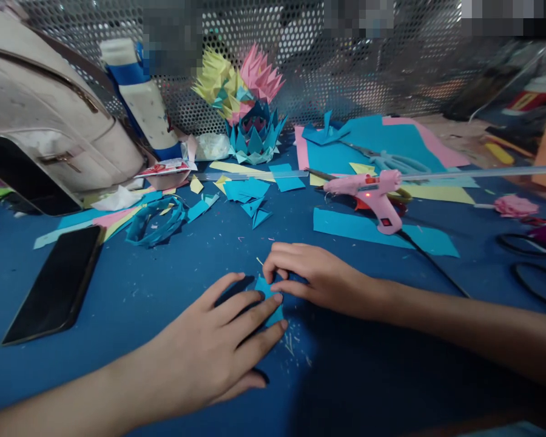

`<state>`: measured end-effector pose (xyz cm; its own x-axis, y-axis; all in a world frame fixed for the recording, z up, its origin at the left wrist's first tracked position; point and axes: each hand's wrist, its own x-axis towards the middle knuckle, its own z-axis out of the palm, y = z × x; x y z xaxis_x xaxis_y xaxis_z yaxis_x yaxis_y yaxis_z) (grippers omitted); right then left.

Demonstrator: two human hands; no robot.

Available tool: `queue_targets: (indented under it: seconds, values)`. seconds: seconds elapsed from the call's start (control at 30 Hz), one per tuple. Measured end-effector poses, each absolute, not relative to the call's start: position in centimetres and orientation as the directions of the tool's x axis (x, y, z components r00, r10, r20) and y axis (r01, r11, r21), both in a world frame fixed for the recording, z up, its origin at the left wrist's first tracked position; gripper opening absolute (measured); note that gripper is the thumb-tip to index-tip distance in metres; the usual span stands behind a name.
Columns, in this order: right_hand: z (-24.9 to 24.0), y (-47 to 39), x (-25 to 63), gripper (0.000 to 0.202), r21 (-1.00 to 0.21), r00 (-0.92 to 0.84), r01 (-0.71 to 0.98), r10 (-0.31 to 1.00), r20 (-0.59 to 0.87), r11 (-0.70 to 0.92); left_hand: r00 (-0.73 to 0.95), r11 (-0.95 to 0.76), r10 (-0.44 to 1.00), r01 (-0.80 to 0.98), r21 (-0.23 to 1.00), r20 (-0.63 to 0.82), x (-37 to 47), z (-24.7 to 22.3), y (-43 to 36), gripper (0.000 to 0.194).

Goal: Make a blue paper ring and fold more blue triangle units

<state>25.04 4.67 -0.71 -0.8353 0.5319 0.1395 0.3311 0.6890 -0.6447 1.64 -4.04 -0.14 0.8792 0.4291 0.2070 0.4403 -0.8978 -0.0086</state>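
A small blue paper piece (pixel 276 314) lies on the blue tabletop (pixel 164 376), partly covered by fingers. My left hand (pixel 222 340) is palm down with its fingers spread, several fingertips resting on or beside that piece. From the right comes my right hand (pixel 312 276), its fingers curled and its thumb bent in to the piece's upper edge, where thumb and fingertips pinch it. Farther back, a pink glue gun (pixel 375 194) with a lit orange light rests across a blue paper strip (pixel 428 238). Blue folded paper triangles (pixel 255 212) lie behind my hands.
A phone (pixel 54 282) lies at left, before another leaning phone (pixel 25 176) and a backpack (pixel 50 103). A folded-paper flower model (pixel 255 136) stands by the perforated metal screen (pixel 300 73). Scissors (pixel 391 161) rest on blue sheets (pixel 364 152). Black cable loops (pixel 534 285) lie right.
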Motion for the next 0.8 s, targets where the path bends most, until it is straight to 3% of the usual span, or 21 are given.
queue_targets:
  seconds: [0.17,0.3,0.4,0.6,0.8]
  values:
    - [-0.7,4.9,26.2,0.013,-0.654,-0.855,0.156,0.433,0.286,0.740,0.850,-0.866,0.482,0.500,-0.035,0.213,1.7,0.1,-4.2,0.058]
    - [-0.6,4.8,26.7,0.025,-0.423,-0.906,0.033,0.206,0.370,0.906,0.836,-0.851,0.500,0.523,-0.052,0.225,1.6,0.3,-4.4,0.063]
    - [-0.4,5.1,26.9,0.026,-0.355,-0.935,-0.048,0.083,0.344,0.934,0.839,-0.854,0.495,0.518,-0.049,0.228,1.5,0.3,-4.4,0.062]
    - [0.0,6.9,27.3,0.023,-0.279,-0.943,0.006,0.098,0.317,0.960,0.850,-0.862,0.484,0.504,-0.051,0.210,1.3,0.2,-4.1,0.059]
    - [0.0,7.3,27.3,0.036,-0.259,-0.934,0.089,0.171,0.314,0.962,0.854,-0.866,0.473,0.496,-0.063,0.217,1.4,0.2,-4.1,0.058]
